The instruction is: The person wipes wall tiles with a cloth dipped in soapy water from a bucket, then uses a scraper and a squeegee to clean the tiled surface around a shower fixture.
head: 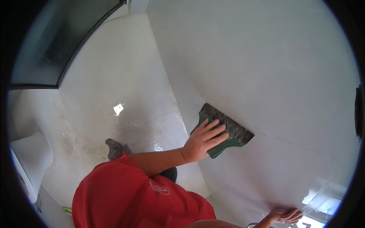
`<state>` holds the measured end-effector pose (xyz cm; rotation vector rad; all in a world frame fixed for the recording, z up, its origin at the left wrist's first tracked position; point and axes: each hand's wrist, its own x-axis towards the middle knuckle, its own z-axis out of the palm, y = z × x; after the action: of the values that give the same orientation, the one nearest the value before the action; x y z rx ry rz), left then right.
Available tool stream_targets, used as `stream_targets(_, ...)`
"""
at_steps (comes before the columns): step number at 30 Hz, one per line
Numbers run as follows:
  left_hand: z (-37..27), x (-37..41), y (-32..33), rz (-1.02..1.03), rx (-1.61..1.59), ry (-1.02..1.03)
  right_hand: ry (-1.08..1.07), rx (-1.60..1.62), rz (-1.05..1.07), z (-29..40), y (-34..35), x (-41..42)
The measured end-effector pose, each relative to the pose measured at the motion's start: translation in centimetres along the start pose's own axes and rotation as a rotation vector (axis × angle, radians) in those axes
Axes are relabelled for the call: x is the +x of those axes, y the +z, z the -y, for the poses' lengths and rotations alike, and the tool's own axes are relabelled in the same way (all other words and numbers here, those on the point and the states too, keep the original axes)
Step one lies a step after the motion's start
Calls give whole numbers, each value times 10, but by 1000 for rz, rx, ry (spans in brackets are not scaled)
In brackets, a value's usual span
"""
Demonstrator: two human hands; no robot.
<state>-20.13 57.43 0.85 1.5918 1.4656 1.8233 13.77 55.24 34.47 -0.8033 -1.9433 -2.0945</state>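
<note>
My left hand (204, 139) grips a wide green tool with a dark, straight-edged blade (225, 122), like a scraper or squeegee, against the pale wall. My fingers lie spread over its green body and the thumb is hidden. White specks or drops dot the blade. At the lower right, my right hand (286, 216) is close to or against the wall beside bright reflections, fingers loosely extended. Nothing shows in it, but its palm side is partly hidden. The pale wall (271, 85) has a thin joint line running right from the blade.
A wet, stained tiled floor (122, 65) lies left of the wall. A dark-framed glass panel (57, 45) stands at the upper left, a white toilet (32, 162) at the left. Near my red-clad body are a grey shaggy item (115, 148) on the floor and a green object (67, 209).
</note>
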Motion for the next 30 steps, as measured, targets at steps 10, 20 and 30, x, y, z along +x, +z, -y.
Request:
stream_targets(10,258,129,-66,-598,19,-278,4,70,79,16,26,-29)
stream_targets(20,162,-47,45,-209,-320,-561,217,163,25,-27,44,-88)
stream_targets(30,263,10,17,-311,-629,-997,256,190,33,-27,72,-87)
